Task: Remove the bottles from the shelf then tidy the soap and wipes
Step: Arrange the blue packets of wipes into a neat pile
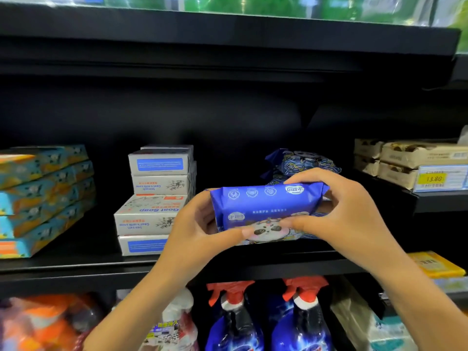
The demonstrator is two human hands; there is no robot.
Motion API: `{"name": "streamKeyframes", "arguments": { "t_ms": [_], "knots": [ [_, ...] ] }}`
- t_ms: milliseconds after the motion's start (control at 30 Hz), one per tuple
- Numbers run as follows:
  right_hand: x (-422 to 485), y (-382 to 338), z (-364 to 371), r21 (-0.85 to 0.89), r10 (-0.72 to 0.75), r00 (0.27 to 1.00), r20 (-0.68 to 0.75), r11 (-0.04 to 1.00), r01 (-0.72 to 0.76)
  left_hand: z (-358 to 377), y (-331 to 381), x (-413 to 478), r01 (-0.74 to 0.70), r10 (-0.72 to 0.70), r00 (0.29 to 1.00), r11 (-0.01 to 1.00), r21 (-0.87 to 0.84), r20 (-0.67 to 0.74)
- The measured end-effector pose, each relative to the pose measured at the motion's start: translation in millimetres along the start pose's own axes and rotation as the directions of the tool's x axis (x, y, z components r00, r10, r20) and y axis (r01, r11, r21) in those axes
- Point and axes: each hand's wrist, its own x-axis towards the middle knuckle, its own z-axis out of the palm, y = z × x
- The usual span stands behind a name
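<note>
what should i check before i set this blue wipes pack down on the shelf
1. Grip: left hand and right hand both hold the wipes pack by its ends: ok.
2. Bottles gone from the middle shelf: none in view there; spray bottles stand on the level below: ok.
3. Landing spot: a second wipes pack lies behind the held one; the shelf under the held pack is hidden: cannot tell.
4. Soap boxes squared up: the stack is staggered, with the lower boxes jutting forward: not ok.
5. Gap between the left hand and the soap boxes: they overlap in this view: cannot tell.
</note>
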Motion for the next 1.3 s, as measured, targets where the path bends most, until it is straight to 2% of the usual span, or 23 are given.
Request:
{"name": "streamKeyframes", "arguments": {
  "t_ms": [67,167,233,333,433,500,567,633,700,767,833,933,1033,1167,1233,1300],
  "knots": [
    [-6,3,4,-0.064,-0.095,0.994,-0.057,0.994,0.092,-4,3,2,0.018,-0.018,0.999,1.0,-0.009,0.04],
    [-12,12,10,-0.194,-0.307,0.948,-0.088,0.938,0.286,-11,10,5,0.066,-0.086,0.984,0.99,0.127,0.157],
    [-13,19,12,-0.2,-0.425,0.901,-0.089,0.894,0.402,-13,11,8,0.109,-0.156,0.966,0.97,0.218,0.209],
    [-14,27,14,-0.158,-0.545,0.835,-0.073,0.833,0.53,-17,12,15,0.096,-0.223,0.935,0.907,0.41,0.274],
    [-15,31,16,-0.156,-0.6,0.799,-0.03,0.793,0.589,-16,16,17,0.047,-0.224,0.909,0.892,0.449,0.351],
    [-15,32,14,-0.167,-0.591,0.807,0.005,0.795,0.583,-13,17,13,0.001,-0.167,0.933,0.886,0.463,0.319],
    [-15,32,8,-0.201,-0.555,0.83,0.063,0.807,0.555,-11,16,8,-0.04,-0.08,0.97,0.878,0.477,0.229],
    [-14,30,0,-0.245,-0.437,0.888,0.141,0.854,0.459,-11,14,5,-0.118,0.052,0.989,0.839,0.531,0.138],
    [-14,25,-4,-0.223,-0.239,0.952,0.189,0.934,0.279,-13,12,5,-0.262,0.225,0.964,0.727,0.635,0.14],
    [-13,17,-1,-0.075,-0.049,0.986,0.161,0.995,0.061,-13,7,7,-0.379,0.351,0.916,0.601,0.704,0.194],
    [-8,14,4,0.071,0.094,0.988,0.124,0.992,-0.103,-12,1,6,-0.434,0.419,0.879,0.502,0.749,0.229],
    [2,12,11,0.062,0.222,0.963,0.153,0.97,-0.233,-11,-6,1,-0.474,0.476,0.841,0.414,0.777,0.259],
    [4,6,15,0.069,0.228,0.962,0.149,0.968,-0.24,-10,-12,-2,-0.485,0.502,0.823,0.378,0.788,0.265],
    [-4,8,23,0.073,0.091,0.996,0.009,0.993,-0.092,-13,-11,-2,-0.457,0.449,0.85,0.371,0.808,0.275],
    [-11,5,28,0.097,0.003,0.998,-0.064,0.995,0.003,-16,-5,-2,-0.445,0.456,0.857,0.417,0.792,0.241],
    [-14,8,30,0.161,-0.047,0.994,-0.096,0.985,0.062,-20,3,-2,-0.395,0.449,0.88,0.515,0.761,0.153]
  ]
}}
